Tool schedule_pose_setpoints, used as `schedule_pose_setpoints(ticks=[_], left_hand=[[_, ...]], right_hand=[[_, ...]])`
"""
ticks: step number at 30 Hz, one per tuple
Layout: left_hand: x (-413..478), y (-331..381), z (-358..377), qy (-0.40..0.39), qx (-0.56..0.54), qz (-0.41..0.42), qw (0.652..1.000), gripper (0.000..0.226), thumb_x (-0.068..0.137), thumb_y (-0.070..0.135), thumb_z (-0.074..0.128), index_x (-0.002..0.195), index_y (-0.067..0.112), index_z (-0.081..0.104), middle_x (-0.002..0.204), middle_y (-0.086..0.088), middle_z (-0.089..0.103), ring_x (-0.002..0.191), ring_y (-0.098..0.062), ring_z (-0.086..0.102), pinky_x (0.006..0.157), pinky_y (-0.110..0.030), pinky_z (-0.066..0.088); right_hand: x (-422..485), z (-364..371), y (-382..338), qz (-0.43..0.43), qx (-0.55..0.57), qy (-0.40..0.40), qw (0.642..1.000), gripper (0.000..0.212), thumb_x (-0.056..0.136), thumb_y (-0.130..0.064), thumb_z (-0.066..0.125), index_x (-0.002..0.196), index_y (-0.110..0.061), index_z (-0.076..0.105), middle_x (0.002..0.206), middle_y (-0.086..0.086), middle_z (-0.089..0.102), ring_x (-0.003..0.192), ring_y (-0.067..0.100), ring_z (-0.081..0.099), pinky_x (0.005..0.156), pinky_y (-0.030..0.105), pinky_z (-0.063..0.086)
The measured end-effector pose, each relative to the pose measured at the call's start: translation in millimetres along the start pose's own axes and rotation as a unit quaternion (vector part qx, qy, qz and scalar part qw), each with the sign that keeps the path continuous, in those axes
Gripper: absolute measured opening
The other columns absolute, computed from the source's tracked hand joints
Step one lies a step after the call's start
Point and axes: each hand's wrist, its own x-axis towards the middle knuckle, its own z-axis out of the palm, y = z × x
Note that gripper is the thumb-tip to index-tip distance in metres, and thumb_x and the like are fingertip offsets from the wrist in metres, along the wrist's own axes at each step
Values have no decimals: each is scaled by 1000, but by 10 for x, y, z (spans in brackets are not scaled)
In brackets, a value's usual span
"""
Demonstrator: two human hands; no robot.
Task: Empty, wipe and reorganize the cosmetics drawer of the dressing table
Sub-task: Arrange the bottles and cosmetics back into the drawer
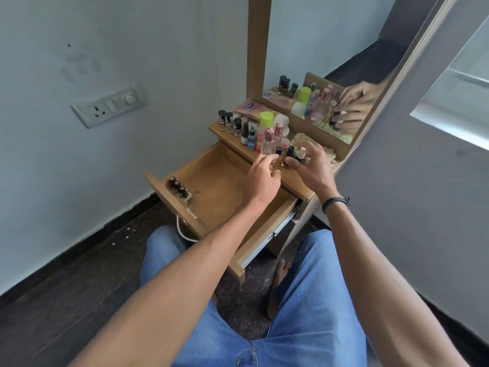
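Note:
The wooden drawer (222,181) of the dressing table stands pulled out. It holds only a short row of dark-capped nail polish bottles (180,188) in its front left corner. On the table top (293,178) behind it stand many small bottles. My right hand (313,169) curls thumb and fingers round a black-capped and a pale-capped nail polish bottle (296,154) at the top's front edge. My left hand (262,177) hovers over the drawer's back edge, its curled fingertips beside a dark-capped bottle (278,151). Whether it grips that bottle is hidden.
Further left on the top are nail polishes (227,121), clear perfume bottles (270,140), a green-capped bottle (266,121), a pink tube (250,108) and a patterned cloth (299,141). A mirror (330,62) rises behind. A wall socket (111,107) lies left; my knees sit below the drawer.

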Motion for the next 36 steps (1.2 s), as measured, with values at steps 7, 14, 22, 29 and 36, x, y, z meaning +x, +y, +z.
schedule_pose_setpoints(ticks=[7, 14, 22, 29, 36], left_hand=[[11, -58, 21, -21, -19, -20, 999, 43, 92, -1, 63, 133, 10, 61, 127, -3, 61, 105, -16, 62, 92, -31, 56], [-78, -249, -95, -31, -58, -35, 997, 45, 90, -3, 67, 133, 9, 62, 124, -4, 62, 102, -15, 64, 86, -16, 54], [-213, -317, -128, -51, -48, -32, 997, 49, 87, -5, 69, 133, 10, 61, 125, -4, 61, 99, -10, 61, 71, -4, 49], [-314, -570, -531, -32, -15, -47, 998, 41, 87, 18, 77, 126, 15, 67, 118, 1, 68, 98, -11, 67, 81, -23, 56], [-228, -896, -998, -31, 161, -78, 983, 20, 83, 27, 79, 96, 13, 73, 96, -3, 74, 88, -25, 69, 69, -38, 54]], right_hand=[[96, 37, -22, 0, -32, 21, 999, 24, 92, -33, 72, 110, -16, 71, 107, 7, 68, 96, 27, 63, 74, 31, 45], [-26, 83, 24, 2, -40, 59, 997, 21, 92, -20, 72, 109, -7, 73, 107, 12, 70, 95, 29, 63, 74, 30, 42], [-152, 114, -110, -1, -88, 66, 994, 25, 93, -22, 70, 113, -9, 73, 112, 14, 70, 102, 35, 62, 81, 33, 42], [-368, 525, -532, -65, -50, -39, 996, 14, 92, -20, 71, 104, -17, 75, 101, 4, 70, 86, 19, 59, 73, 27, 40], [-378, 1131, -798, -86, 28, -127, 988, 9, 91, -15, 71, 99, -18, 74, 100, -3, 67, 92, 14, 62, 73, 20, 44]])
